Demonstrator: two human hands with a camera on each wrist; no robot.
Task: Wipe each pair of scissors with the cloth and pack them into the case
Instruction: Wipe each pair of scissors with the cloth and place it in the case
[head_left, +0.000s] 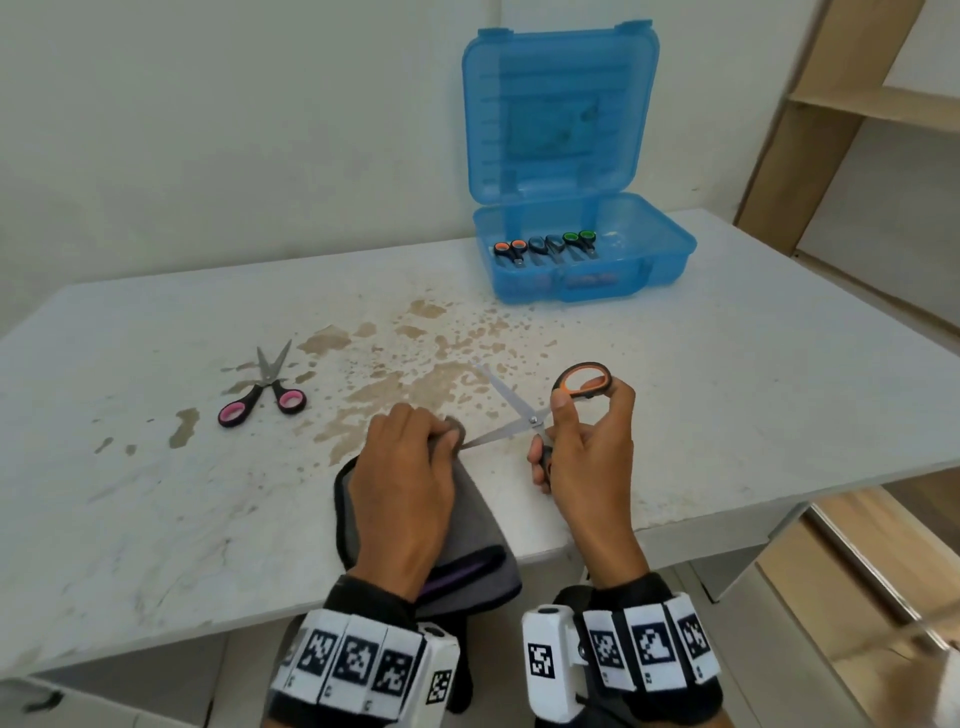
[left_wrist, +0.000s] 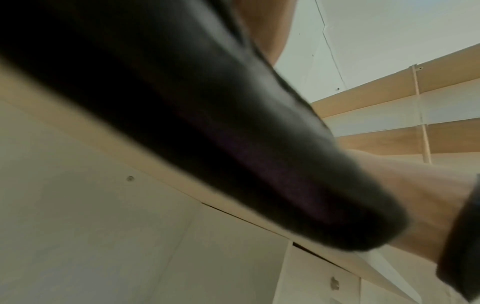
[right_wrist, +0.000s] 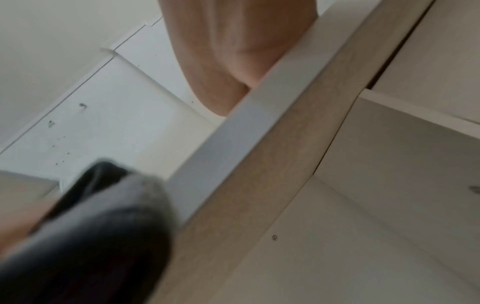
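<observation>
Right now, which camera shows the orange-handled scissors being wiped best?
The head view. There the orange-handled scissors are open, held by the right hand, one blade tip pinched in the grey cloth by the left hand. Both wrist views show no scissors, only blurred cloth, skin and furniture.

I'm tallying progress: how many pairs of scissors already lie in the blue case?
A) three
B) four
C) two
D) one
A: the head view shows three pairs in the open blue case, with orange, blue and green handles.
</observation>
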